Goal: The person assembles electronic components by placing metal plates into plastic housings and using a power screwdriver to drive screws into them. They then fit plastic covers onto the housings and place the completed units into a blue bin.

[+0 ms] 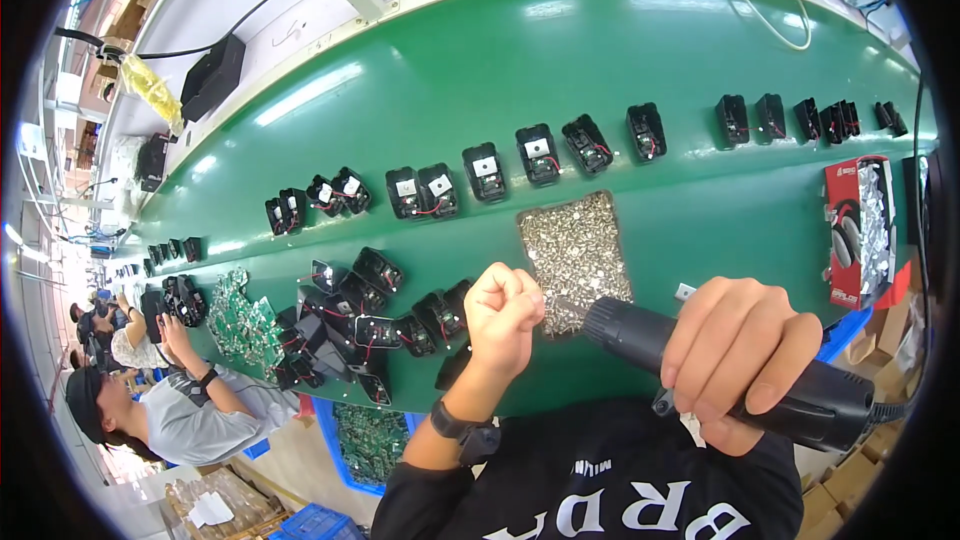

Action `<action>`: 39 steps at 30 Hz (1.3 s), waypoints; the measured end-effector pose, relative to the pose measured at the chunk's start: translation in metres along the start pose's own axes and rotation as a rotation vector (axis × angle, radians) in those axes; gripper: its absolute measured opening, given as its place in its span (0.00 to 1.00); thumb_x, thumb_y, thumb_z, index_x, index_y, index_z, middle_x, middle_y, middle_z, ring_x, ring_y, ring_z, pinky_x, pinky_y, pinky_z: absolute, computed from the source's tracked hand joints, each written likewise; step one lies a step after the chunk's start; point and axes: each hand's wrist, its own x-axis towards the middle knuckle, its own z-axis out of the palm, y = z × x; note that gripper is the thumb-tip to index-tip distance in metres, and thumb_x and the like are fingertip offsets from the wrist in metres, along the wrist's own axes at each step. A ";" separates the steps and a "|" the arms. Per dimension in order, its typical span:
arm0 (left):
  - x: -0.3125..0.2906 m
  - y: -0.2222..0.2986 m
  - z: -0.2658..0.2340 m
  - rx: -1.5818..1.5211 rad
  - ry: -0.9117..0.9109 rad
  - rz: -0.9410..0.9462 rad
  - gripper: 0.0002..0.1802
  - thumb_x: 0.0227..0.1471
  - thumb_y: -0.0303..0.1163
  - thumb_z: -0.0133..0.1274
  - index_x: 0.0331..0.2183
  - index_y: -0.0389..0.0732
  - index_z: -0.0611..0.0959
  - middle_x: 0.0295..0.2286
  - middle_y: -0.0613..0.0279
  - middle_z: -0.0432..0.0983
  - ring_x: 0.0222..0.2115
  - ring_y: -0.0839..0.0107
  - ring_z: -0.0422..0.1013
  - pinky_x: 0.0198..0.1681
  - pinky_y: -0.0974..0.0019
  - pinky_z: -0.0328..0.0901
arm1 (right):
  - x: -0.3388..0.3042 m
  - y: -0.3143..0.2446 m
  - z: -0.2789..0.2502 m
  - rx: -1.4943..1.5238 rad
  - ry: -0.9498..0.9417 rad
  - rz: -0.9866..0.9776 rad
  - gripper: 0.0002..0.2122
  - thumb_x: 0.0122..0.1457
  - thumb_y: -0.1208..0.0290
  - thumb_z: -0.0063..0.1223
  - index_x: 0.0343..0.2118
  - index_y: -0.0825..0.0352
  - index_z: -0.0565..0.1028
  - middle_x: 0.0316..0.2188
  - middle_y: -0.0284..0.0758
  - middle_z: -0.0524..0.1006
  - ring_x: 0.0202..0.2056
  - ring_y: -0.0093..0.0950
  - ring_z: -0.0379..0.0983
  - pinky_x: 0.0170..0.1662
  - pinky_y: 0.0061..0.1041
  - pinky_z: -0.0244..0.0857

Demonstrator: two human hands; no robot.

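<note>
Right grip is clutching a black power screwdriver, its bit pointing left by the small metal pieces on the green tabletop! Left grip is sitting curled near the tip, pinching something or not, I can't tell, while black housings are lining up beyond.

Large white capitals run across my black shirt, with a smaller line of white print beside them. The red box to my right carries white lettering. Marks on the white squares in the black housings are too small to read.
</note>
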 end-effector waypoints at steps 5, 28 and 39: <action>-0.009 0.003 0.014 0.003 0.113 -0.088 0.05 0.52 0.19 0.53 0.28 0.39 0.75 0.24 0.57 0.77 0.17 0.78 0.64 0.21 0.74 0.60 | -0.002 0.004 0.001 -0.028 0.002 0.012 0.19 0.41 0.84 0.60 0.37 0.63 0.69 0.23 0.32 0.78 0.21 0.26 0.77 0.29 0.23 0.74; -0.008 0.039 -0.002 0.071 -0.197 -0.300 0.27 0.43 0.19 0.65 0.48 0.33 0.75 0.30 0.58 0.79 0.19 0.81 0.70 0.20 0.77 0.63 | 0.020 0.042 0.030 0.066 0.194 0.084 0.19 0.42 0.81 0.64 0.35 0.59 0.67 0.17 0.26 0.75 0.16 0.21 0.72 0.23 0.20 0.68; 0.068 0.135 -0.056 1.866 -0.240 0.699 0.39 0.30 0.34 0.71 0.48 0.41 0.76 0.48 0.56 0.70 0.52 0.54 0.64 0.52 0.51 0.59 | 0.060 0.165 0.031 -0.084 0.058 0.362 0.17 0.49 0.80 0.58 0.40 0.66 0.64 0.28 0.34 0.72 0.31 0.26 0.70 0.39 0.30 0.67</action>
